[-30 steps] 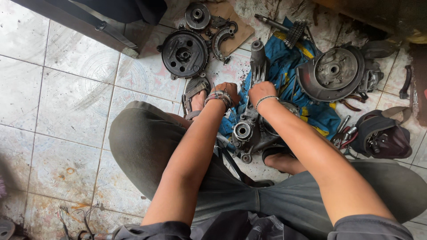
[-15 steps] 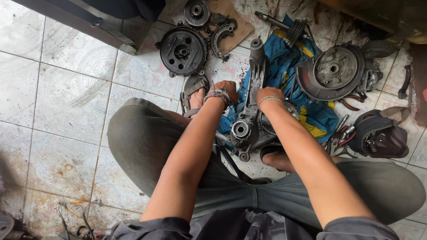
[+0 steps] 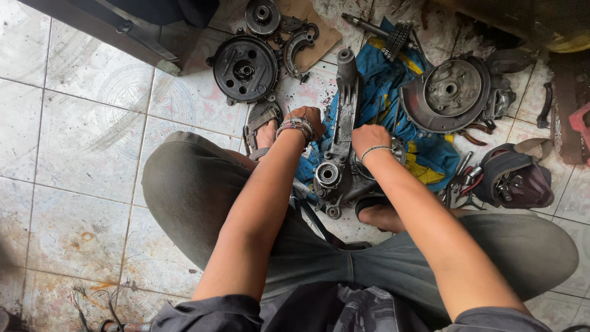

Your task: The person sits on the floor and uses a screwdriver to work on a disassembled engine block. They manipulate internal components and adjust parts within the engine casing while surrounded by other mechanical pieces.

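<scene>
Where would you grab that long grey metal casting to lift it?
Probably by the narrow neck of the casting, reaching from either side: it lies flat on the blue cloth with the slim end pointing away. The left hand and right hand already flank it there.

We see a round black cover plate (image 3: 245, 67) on the tiled floor (image 3: 74, 135). Right of it lies a curved brake shoe (image 3: 299, 46); farther right sit a brake drum (image 3: 447, 93), pliers (image 3: 470, 136) and a dark bag (image 3: 515, 178).
</scene>
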